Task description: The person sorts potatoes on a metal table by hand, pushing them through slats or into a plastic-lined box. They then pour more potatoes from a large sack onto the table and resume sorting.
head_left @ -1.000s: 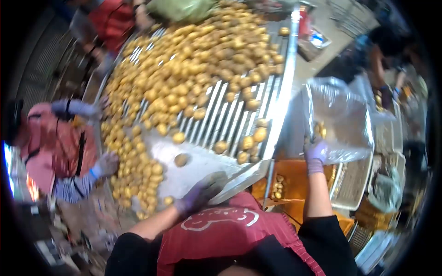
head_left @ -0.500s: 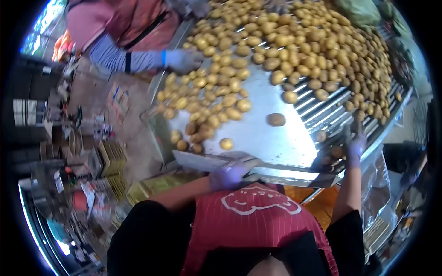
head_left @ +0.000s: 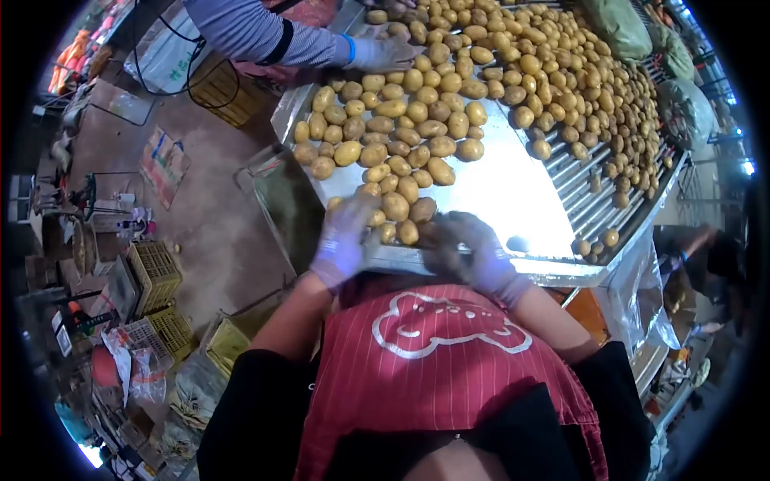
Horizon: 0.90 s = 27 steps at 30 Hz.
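Note:
Both my hands wear pale gloves with dirty fingers and work at the near edge of a metal sorting table [head_left: 513, 208]. My left hand [head_left: 346, 236] is open and cupped against the left side of a cluster of potatoes [head_left: 395, 206]. On the other side of that cluster is my right hand [head_left: 469, 248], slightly blurred, its fingers apart and touching or very near a darker potato [head_left: 429, 232]. The potatoes between the hands lie close to the metal rim. Part of each palm is hidden.
A co-worker's gloved hand [head_left: 385, 52] reaches among the potatoes from the upper left. Metal rollers [head_left: 589, 172] carry a large heap of potatoes [head_left: 561, 80] at right. Filled sacks [head_left: 686, 112] stand beyond. Yellow crates [head_left: 156, 276] sit on the floor at left.
My right hand has moved left from the rollers to the near rim. My left hand has moved up onto the potatoes. The lone potato mid-table is gone from its spot.

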{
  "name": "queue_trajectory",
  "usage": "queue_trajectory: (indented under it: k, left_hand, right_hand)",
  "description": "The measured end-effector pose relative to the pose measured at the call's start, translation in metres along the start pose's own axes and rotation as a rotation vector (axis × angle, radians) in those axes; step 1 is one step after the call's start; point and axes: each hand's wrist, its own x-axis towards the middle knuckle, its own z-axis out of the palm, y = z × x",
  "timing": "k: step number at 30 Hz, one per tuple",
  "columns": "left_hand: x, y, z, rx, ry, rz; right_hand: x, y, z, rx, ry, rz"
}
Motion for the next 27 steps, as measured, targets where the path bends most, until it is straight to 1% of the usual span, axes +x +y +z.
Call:
queue_trajectory:
  k: [1,2,3,4,6,7,8,9,10,11,12,13,15,16,18,19,20,21,22,23,24,25,26,27]
  left_hand:
    - [-0.003,-0.012,-0.008,-0.087,0.073,-0.09]
    - [-0.003,-0.022,-0.017,-0.167,0.147,-0.18]
    - [-0.001,-0.028,-0.025,-0.197,0.208,-0.287]
    - [0.002,-0.035,-0.029,-0.197,0.199,-0.3]
    - [0.01,-0.046,-0.034,0.079,0.28,-0.117]
    - [0.019,-0.035,-0.03,-0.052,0.241,-0.106]
    - [0.028,-0.029,-0.018,-0.049,0.229,-0.111]
    - [0.038,-0.023,-0.006,-0.027,0.084,0.068]
    - [0.045,-0.018,0.003,-0.005,-0.059,0.248]
    - [0.047,-0.01,0.008,-0.001,-0.065,0.253]
    - [0.046,-0.001,0.012,0.048,-0.129,0.264]
    - [0.047,0.004,0.015,0.099,-0.187,0.279]
    - [0.041,-0.015,0.0,0.099,-0.2,0.283]
    - [0.036,-0.029,-0.009,0.098,-0.218,0.268]
    - [0.03,-0.038,-0.015,0.14,-0.262,0.218]
    - [0.036,-0.034,-0.018,0.15,-0.331,0.174]
    - [0.043,-0.027,-0.021,0.164,-0.391,0.141]
    - [0.052,-0.017,-0.022,0.202,-0.452,0.131]
    - [0.055,-0.017,-0.019,0.211,-0.446,0.138]
    - [0.055,-0.018,-0.012,0.228,-0.446,0.129]
    - [0.053,-0.02,-0.007,0.242,-0.452,0.121]
    - [0.053,-0.026,-0.005,0.211,-0.485,0.088]
    - [0.051,-0.031,-0.006,0.218,-0.491,0.103]
    - [0.048,-0.036,-0.007,0.201,-0.46,0.039]
  right_hand:
    - [-0.003,0.004,-0.01,-0.025,0.086,0.025]
    - [-0.005,0.023,-0.015,0.193,0.039,0.264]
    - [-0.021,0.027,-0.023,0.671,0.187,0.537]
    - [-0.021,0.038,-0.034,0.249,0.183,0.608]
    - [-0.012,0.044,-0.03,0.114,0.141,0.59]
    - [0.004,0.032,-0.028,0.152,0.061,0.462]
    - [0.023,0.014,-0.02,0.192,-0.013,0.336]
    - [0.033,0.01,-0.002,0.21,0.014,0.183]
    - [0.043,0.011,0.023,0.063,-0.123,0.172]
    - [0.047,0.007,0.044,-0.025,-0.115,0.157]
    - [0.049,0.005,0.054,-0.115,-0.105,0.144]
    - [0.053,0.006,0.044,-0.119,-0.094,0.147]
    - [0.053,0.011,0.011,0.388,-0.181,0.177]
    - [0.043,0.024,0.001,0.294,-0.023,0.118]
    - [0.024,0.049,-0.014,0.388,-0.024,0.44]
    - [0.016,0.057,-0.008,0.484,0.0,0.53]
    - [0.017,0.051,0.004,0.499,-0.006,0.531]
    - [0.024,0.04,0.015,0.395,-0.074,0.412]
    - [0.031,0.031,0.026,0.285,-0.135,0.293]
    - [0.035,0.021,0.036,0.084,-0.156,0.258]
    - [0.041,0.009,0.04,-0.015,-0.159,0.323]
    - [0.044,0.013,0.037,0.098,-0.214,0.357]
    - [0.047,0.018,0.033,0.209,-0.264,0.389]
    - [0.045,0.018,0.028,0.208,-0.244,0.393]
